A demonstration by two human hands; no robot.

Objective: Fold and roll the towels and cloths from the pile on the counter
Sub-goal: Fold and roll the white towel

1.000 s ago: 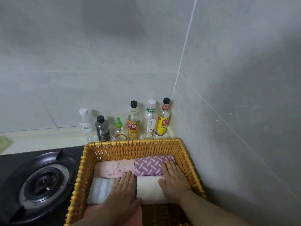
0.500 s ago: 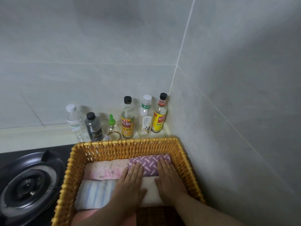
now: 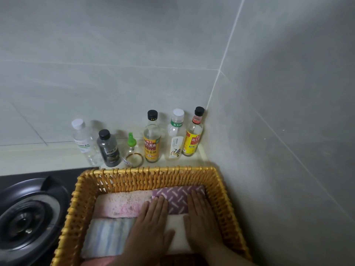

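Note:
A yellow wicker basket (image 3: 146,176) sits in the counter corner and holds rolled cloths. At the back lie a pink roll (image 3: 121,203) and a purple patterned roll (image 3: 177,198). In front lie a blue-striped roll (image 3: 107,237) and a cream roll (image 3: 177,233). A pink cloth (image 3: 96,262) shows at the bottom edge. My left hand (image 3: 151,227) lies flat, fingers apart, over the cream roll's left end. My right hand (image 3: 201,221) lies flat on its right end, fingertips on the purple roll.
Several bottles stand along the back wall, among them a soy sauce bottle (image 3: 152,139) and a dark bottle (image 3: 108,149). A black gas burner (image 3: 26,219) lies left of the basket. A tiled wall rises close on the right.
Both hands slid a little further toward the back of the basket, onto the purple roll's edge. The view shifted slightly to the right.

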